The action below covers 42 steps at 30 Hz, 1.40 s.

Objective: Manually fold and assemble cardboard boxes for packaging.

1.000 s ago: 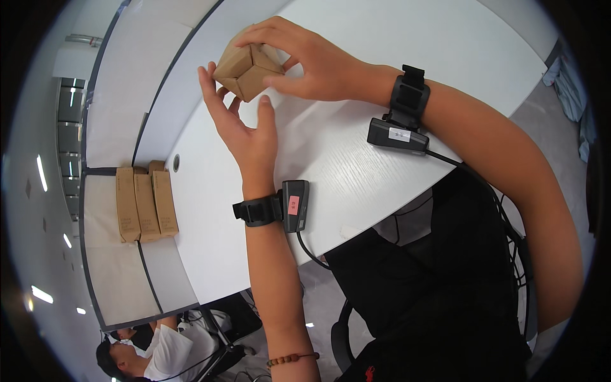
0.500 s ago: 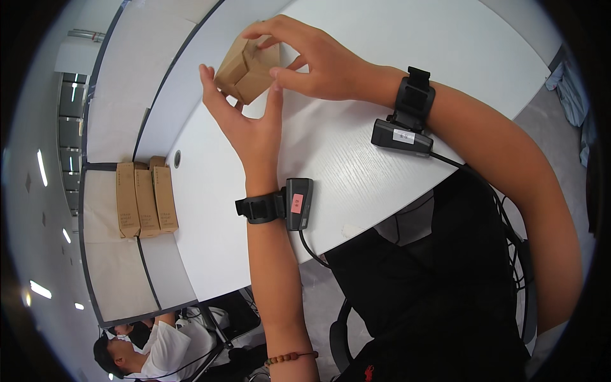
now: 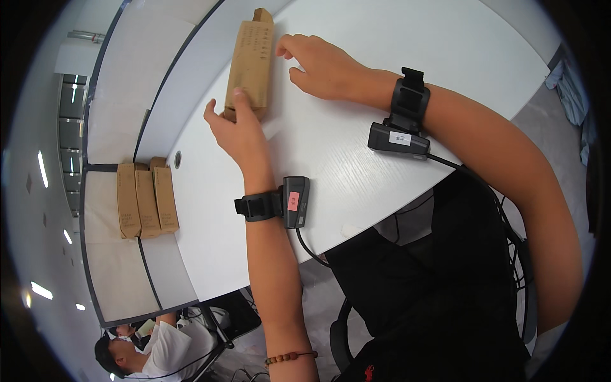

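Note:
A long brown cardboard box (image 3: 250, 63) is tilted up over the far left part of the white table, one printed side facing me. A flap sticks out at its far end. My left hand (image 3: 240, 135) grips the near end, thumb on the printed side and fingers spread at the lower edge, partly hidden. Just right of the box is my right hand (image 3: 321, 69). Its fingers are bent loosely, thumb apart from them, and it holds nothing.
Several similar brown boxes (image 3: 146, 198) stand together by the partition on the left. A low partition (image 3: 181, 89) borders the white table (image 3: 356, 165). Cables run from the black wrist devices. Another person (image 3: 172, 350) sits at lower left.
The box has turned from its end facing me to a printed long side showing. My right hand has let go and drawn slightly right; my left hand keeps hold at the near end.

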Tool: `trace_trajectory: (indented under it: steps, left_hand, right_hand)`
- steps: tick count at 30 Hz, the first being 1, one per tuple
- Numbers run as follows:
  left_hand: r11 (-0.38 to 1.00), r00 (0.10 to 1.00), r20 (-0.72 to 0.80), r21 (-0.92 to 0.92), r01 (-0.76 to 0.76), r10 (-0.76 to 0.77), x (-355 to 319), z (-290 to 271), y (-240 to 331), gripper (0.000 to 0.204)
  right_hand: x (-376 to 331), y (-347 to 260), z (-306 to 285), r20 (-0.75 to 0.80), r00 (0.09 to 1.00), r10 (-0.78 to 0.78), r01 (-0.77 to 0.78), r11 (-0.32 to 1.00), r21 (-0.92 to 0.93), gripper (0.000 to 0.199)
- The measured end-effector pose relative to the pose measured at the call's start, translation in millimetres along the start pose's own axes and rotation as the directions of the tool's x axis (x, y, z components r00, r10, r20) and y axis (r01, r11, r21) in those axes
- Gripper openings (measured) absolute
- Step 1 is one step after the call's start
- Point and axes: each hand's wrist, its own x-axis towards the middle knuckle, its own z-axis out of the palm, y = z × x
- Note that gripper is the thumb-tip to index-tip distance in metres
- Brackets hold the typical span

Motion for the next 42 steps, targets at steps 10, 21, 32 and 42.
trace_trajectory:
  steps: [10, 21, 32, 42]
  left_hand:
    - [1.0, 0.999, 0.045, 0.001, 0.026, -0.026, 4, -2, -4, 0.063]
    - [0.968, 0.989, -0.001, 0.206, -0.147, 0.15, 8, 3, -10, 0.077]
    - [0.982, 0.995, -0.088, -0.179, -0.054, 0.038, 28, -18, -52, 0.069]
    - [0.973, 0.926, -0.36, -0.146, -0.178, 0.115, 60, -204, -93, 0.067]
  right_hand:
    - [-2, 4, 4, 0.064, 0.997, 0.044, -0.04, 0.997, -0.067, 0.037]
    - [-5, 3, -3, 0.167, 0.983, 0.082, -0.061, 0.99, -0.126, 0.04]
    - [12, 36, 12, -0.102, 0.993, -0.059, 0.07, 0.991, 0.114, 0.026]
    - [2, 31, 2, -0.034, 0.994, 0.108, -0.097, 0.965, 0.242, 0.019]
